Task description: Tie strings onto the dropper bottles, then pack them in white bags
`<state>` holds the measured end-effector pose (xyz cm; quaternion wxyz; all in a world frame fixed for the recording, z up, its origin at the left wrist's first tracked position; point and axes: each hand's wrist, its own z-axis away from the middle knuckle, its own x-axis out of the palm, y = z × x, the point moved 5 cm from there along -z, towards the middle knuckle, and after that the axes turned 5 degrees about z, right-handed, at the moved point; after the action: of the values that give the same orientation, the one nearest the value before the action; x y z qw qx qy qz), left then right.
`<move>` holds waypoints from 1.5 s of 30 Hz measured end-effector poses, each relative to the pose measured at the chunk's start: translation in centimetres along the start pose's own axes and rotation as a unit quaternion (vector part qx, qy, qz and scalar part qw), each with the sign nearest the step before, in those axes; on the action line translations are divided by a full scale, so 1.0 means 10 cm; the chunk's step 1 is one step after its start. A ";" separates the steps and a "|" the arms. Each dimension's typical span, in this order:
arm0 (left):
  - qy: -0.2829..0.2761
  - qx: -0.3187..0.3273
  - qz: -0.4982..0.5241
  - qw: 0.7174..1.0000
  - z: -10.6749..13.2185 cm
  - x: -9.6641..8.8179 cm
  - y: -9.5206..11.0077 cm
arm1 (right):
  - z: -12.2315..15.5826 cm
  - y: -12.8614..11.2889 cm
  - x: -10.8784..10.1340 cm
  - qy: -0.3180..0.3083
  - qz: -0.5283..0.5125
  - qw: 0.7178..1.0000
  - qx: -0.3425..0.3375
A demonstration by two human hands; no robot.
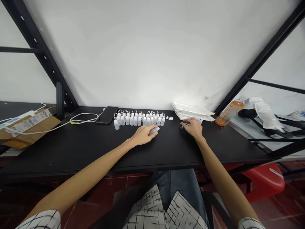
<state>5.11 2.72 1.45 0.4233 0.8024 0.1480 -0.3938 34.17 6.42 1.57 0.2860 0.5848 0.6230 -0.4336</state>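
Note:
My left hand (143, 135) rests on the black table (71, 149), its fingers curled round a small white dropper bottle (154, 130) lying on its side. Just behind it stands a row of several small white dropper bottles (139, 120) with caps on thin tethers. A few loose white caps (169, 118) lie at the row's right end. My right hand (193, 127) is further right, fingers pinched on a small thing by the table surface that I cannot make out. A stack of white paper bags (190, 111) lies right behind that hand.
A black phone (107, 114) with a white cable (81, 121) lies left of the bottles. A cardboard box (26, 125) sits at the far left. An orange drink bottle (229, 112) lies at the right. A red stool (264, 181) stands below right.

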 end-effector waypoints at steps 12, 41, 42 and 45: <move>-0.005 0.003 -0.011 1.000 0.01 0.01 0.00 | -0.03 -0.19 0.01 0.050 -0.171 0.984 -0.006; -0.024 -0.001 0.038 0.999 -0.02 0.03 0.00 | 0.38 -1.24 -0.02 -0.253 -0.556 0.789 -0.064; -0.026 -0.002 0.038 0.999 -0.02 0.04 0.00 | 0.39 -1.25 -0.03 -0.253 -0.554 0.790 -0.065; -0.026 0.004 0.032 0.999 -0.01 0.04 0.00 | 0.41 -1.26 -0.04 -0.248 -0.537 0.802 -0.076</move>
<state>5.41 2.79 1.21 0.4363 0.7980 0.1097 -0.4010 21.29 3.42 2.64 0.1954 0.0052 0.7765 -0.5991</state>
